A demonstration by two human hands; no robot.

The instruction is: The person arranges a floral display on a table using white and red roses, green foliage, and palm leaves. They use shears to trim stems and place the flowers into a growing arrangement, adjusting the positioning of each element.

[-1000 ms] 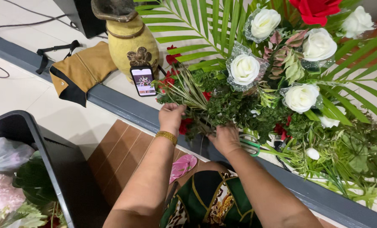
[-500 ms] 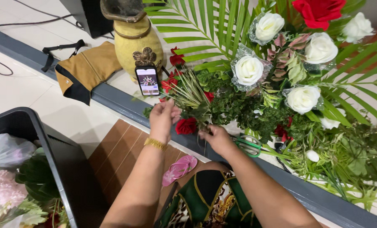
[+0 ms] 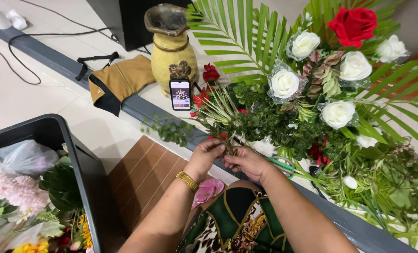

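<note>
Sprig (image 3: 217, 114) points up-left from left hand (image 3: 208, 153), right hand (image 3: 247, 161).

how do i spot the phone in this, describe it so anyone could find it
Start at the yellow vase on the grey ledge, left of the big flower arrangement. The phone stands upright against the vase's base. It is the only lit screen, dark-framed, beside the tan bag.

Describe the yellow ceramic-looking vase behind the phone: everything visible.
The yellow ceramic-looking vase stands upright on the pale tiled ledge, just past the grey step edge. It has a rounded, bulbous body, a narrow neck with a dark brown band and a flared, dark, weathered-looking mouth; no stems show in it. A brown flower-shaped ornament sits on its front. A black smartphone leans upright against it, and a tan fabric bag lies beside it.
</note>
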